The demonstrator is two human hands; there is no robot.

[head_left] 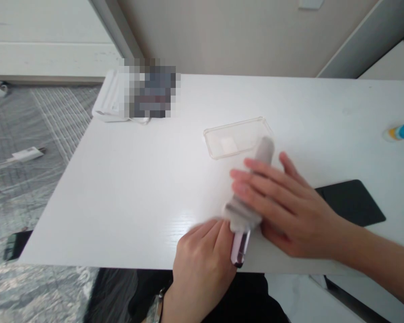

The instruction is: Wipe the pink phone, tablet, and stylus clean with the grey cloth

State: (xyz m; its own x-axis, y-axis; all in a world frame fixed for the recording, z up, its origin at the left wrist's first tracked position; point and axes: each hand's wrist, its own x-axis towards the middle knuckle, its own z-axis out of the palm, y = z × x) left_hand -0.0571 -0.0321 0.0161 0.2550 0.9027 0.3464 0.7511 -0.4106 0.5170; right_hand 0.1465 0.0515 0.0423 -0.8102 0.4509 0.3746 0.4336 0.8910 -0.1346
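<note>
White rectangular desk (114, 193) fills most of the view. Clear plastic phone case (237, 137) lies flat on it, just above the hands; flat black slab-shaped device (352, 202) sits partly behind the right hand (294, 213). That hand's fingers (256, 181) are spread, pressing soft grey cloth (243, 214) over a glossy pale-pink phone (240, 247), which sits near the desk's front edge. Left hand (202, 269) is slightly blurred, fingers (218, 233) closed narrowly against the phone's lower end.
</note>
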